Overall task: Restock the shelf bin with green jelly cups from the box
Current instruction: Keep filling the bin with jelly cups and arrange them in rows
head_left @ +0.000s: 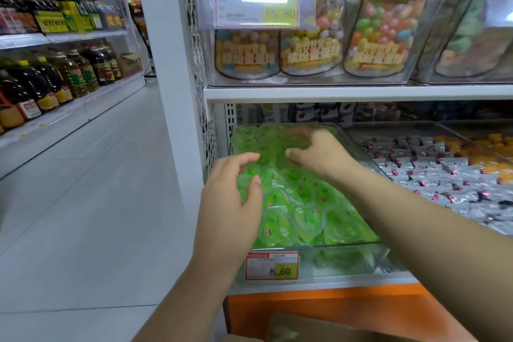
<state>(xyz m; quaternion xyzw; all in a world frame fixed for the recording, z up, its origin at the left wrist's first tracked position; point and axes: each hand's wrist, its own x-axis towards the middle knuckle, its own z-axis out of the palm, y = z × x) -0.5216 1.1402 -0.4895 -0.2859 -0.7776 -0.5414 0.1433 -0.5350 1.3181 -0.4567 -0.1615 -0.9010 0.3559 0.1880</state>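
Note:
A clear plastic shelf bin [358, 258] on the lower shelf is heaped with several green jelly cups [302, 203]. My left hand [230, 203] hovers over the bin's left side, fingers loosely curved with nothing in them. My right hand [316, 153] reaches deeper over the back of the pile, fingers relaxed and spread, touching or just above the cups. The corner of a brown cardboard box [305, 327] shows at the bottom edge, under my arms.
A price tag reading 8.60 [272, 265] hangs on the bin front. To the right lie bins of silver wrapped sweets [433, 175]. The shelf above [361, 93] carries candy pouches close overhead. A white upright [172, 78] stands left; an aisle with oil bottles [55, 75] lies beyond.

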